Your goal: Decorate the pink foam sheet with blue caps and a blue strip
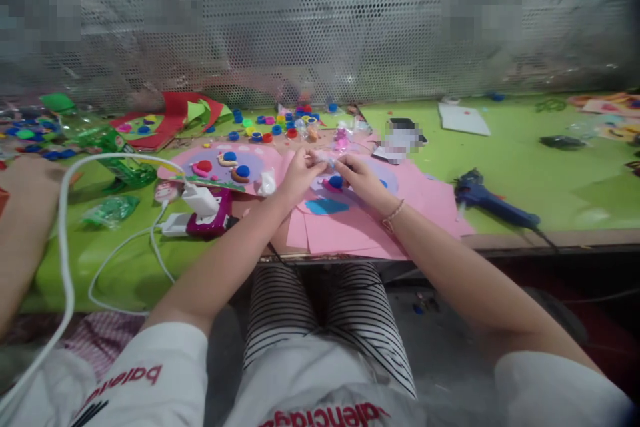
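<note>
My left grip and right grip: both pinching small pale piece | Step: apparently fine handwork above pink paper | Next: likely calls for light, steady pressure

This is looking like a makeshift craft workshop: a glue gun is lying on a green-covered table, pink sheets are spreading nearby, bottle caps are cluttering the back, a white charger is sitting on a purple socket block, and a perforated metal screen is standing behind. Another person's arm is showing at the left, sharing the table.
</note>
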The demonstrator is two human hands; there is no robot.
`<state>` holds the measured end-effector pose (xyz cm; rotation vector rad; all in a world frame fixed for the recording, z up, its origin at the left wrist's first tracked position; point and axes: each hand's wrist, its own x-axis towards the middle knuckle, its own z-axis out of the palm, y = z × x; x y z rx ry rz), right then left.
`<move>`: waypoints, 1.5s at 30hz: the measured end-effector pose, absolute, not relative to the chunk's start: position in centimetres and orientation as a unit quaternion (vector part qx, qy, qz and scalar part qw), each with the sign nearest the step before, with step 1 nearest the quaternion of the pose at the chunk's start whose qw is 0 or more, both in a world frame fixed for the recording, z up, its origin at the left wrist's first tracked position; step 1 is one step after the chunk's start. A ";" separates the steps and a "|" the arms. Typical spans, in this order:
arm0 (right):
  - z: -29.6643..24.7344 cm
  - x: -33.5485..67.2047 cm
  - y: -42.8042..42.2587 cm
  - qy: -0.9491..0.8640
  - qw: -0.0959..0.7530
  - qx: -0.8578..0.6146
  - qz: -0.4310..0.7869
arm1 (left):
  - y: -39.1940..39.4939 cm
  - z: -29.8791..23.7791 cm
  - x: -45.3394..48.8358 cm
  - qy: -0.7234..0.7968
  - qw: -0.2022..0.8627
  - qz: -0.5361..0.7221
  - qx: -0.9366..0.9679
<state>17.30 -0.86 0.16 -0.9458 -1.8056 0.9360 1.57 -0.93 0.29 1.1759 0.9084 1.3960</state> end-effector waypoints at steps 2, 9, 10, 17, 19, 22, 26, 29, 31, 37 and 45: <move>0.4 17.4 -1.1 -0.724 0.435 -0.376 0.382 | -1.0 0.3 1.6 0.380 0.529 0.575 0.496; 0.7 17.4 -1.3 -0.739 0.439 -0.374 0.348 | -1.6 0.8 1.7 0.389 0.545 0.555 0.494; 0.7 17.4 -1.3 -0.740 0.436 -0.368 0.356 | -1.7 0.8 1.7 0.388 0.548 0.553 0.494; 0.9 17.4 -1.4 -0.735 0.423 -0.348 0.399 | -1.9 1.1 1.7 0.375 0.588 0.544 0.467; 0.9 17.4 -1.3 -0.725 0.446 -0.343 0.398 | -2.1 1.3 1.8 0.361 0.609 0.545 0.450; 0.8 17.3 -1.2 -0.705 0.474 -0.335 0.408 | -2.4 1.4 1.9 0.336 0.640 0.544 0.426; 0.6 17.1 -1.2 -0.665 0.497 -0.316 0.460 | -2.5 1.4 2.0 0.308 0.660 0.544 0.418; 0.5 16.9 -1.3 -0.637 0.510 -0.303 0.491 | -2.3 1.3 2.0 0.303 0.656 0.543 0.428; 0.4 16.8 -1.3 -0.632 0.509 -0.312 0.493 | -2.1 1.2 2.0 0.310 0.639 0.544 0.446; 0.6 16.8 -1.4 -0.628 0.509 -0.313 0.498 | -1.6 0.6 2.0 0.301 0.603 0.549 0.494; 0.6 17.0 -1.1 -0.633 0.480 -0.347 0.498 | -1.9 0.5 2.3 0.301 0.628 0.539 0.474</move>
